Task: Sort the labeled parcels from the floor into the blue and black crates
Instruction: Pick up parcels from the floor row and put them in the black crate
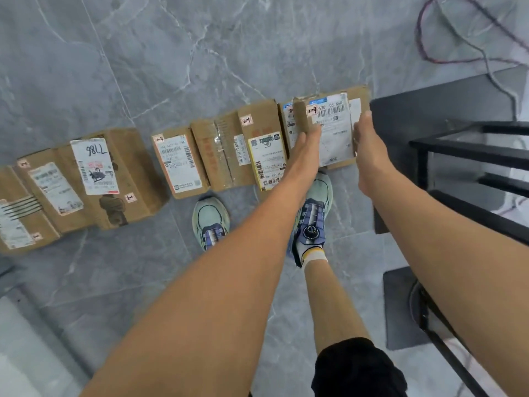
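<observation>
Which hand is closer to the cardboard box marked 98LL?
Left. The left hand holds the barcode-labelled brown cardboard parcel by the edge facing the 98LL-marked brown cardboard box; the right hand holds its opposite edge, farther off.

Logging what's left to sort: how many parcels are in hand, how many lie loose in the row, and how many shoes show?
Held parcel, between left hand and right hand: 1
Loose parcels in the row: 7
Shoes: 2
Total: 10
</observation>
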`<action>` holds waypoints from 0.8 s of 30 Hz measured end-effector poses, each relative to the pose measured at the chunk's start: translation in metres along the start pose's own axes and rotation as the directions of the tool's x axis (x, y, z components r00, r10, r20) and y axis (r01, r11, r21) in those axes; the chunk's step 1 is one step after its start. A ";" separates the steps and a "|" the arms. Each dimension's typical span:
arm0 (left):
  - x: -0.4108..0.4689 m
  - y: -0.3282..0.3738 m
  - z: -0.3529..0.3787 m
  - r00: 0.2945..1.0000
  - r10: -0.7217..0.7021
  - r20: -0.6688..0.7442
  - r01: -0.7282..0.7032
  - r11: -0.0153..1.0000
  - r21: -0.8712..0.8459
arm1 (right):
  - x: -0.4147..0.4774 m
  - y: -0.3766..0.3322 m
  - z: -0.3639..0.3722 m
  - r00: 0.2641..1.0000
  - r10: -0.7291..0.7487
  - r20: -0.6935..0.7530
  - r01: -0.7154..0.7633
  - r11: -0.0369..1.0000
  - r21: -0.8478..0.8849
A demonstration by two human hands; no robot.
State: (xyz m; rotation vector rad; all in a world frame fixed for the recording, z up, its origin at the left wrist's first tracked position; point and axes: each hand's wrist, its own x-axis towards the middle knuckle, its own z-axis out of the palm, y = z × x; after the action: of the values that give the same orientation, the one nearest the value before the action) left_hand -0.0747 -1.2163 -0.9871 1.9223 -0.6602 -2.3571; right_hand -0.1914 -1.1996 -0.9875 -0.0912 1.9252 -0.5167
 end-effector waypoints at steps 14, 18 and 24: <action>-0.092 0.041 -0.033 0.995 0.089 -0.033 -0.093 0.986 -0.136 | -0.076 -0.034 0.000 0.993 -0.087 0.082 0.086 0.996 0.022; -0.175 0.075 -0.068 0.985 0.161 -0.066 -0.170 0.973 -0.159 | -0.161 -0.081 0.018 0.973 -0.183 0.139 0.186 0.983 -0.007; -0.324 0.136 -0.133 0.942 0.302 -0.146 -0.326 0.928 -0.180 | -0.306 -0.163 0.056 0.887 -0.367 0.281 0.383 0.924 -0.004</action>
State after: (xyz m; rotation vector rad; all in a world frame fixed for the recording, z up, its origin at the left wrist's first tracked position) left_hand 0.0946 -1.2881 -0.6596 1.7062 -0.6376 -2.0170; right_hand -0.0449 -1.2727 -0.6772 -0.5574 1.6511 -0.6656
